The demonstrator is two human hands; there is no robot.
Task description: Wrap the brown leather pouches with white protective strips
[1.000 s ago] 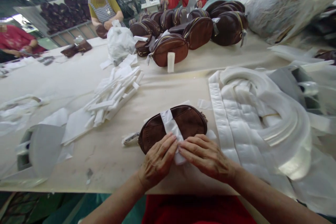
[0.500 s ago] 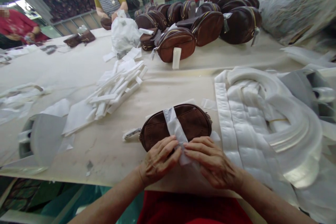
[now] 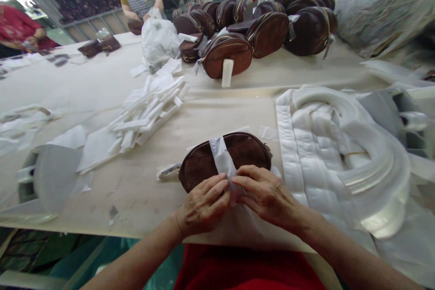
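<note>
A dark brown oval bag (image 3: 200, 164) lies on the pale table near its front edge, with a wrapped pull at its left end. Across its middle runs a white translucent strip (image 3: 222, 156). My left hand (image 3: 205, 204) rests at the bag's lower edge, fingers together, its fingertips on the strip's near end. From the right, my right hand (image 3: 265, 195) pinches the same end between thumb and fingers. Part of the bag's lower edge is hidden behind both hands.
White foam strips (image 3: 149, 113) are piled left of the bag. Stacked white padding (image 3: 340, 158) lies right. Several brown bags (image 3: 227, 54) stand at the back. Tape dispensers (image 3: 50, 181) flank the work area. Three people stand beyond the table.
My right thumb and fingers have closed on the near end of the strip, and that hand has shifted slightly up and left. The whole view has shifted a little.
</note>
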